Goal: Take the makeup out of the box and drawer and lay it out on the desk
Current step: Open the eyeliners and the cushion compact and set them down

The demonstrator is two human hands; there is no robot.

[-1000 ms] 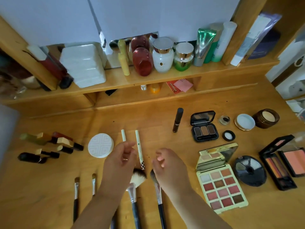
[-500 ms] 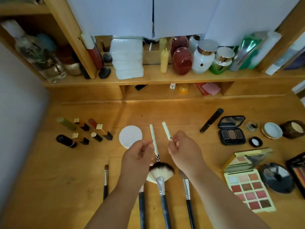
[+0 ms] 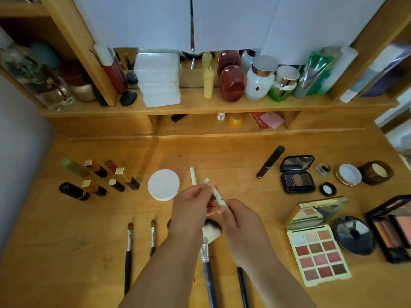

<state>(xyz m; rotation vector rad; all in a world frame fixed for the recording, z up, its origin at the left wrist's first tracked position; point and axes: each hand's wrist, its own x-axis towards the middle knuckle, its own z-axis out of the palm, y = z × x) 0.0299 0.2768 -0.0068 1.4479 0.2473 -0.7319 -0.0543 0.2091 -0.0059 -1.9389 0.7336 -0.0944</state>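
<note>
Over the middle of the wooden desk, my left hand pinches a thin white pencil that points away from me. My right hand pinches the lower end of a second white pencil, which slants up-left, its tip at my left fingertips. Laid out on the desk are lipsticks, a round white compact, a mascara, a brown eyeshadow trio, a gold palette and a blush palette. A fan brush lies under my hands.
Thin brushes lie at the front left and another brush under my right arm. A black round compact, a brown jar and its lid sit at the right. The shelf behind carries bottles and jars.
My hands have come together. Each picked a white pencil up off the desk, and the right one's pencil now tilts toward my left fingertips.
</note>
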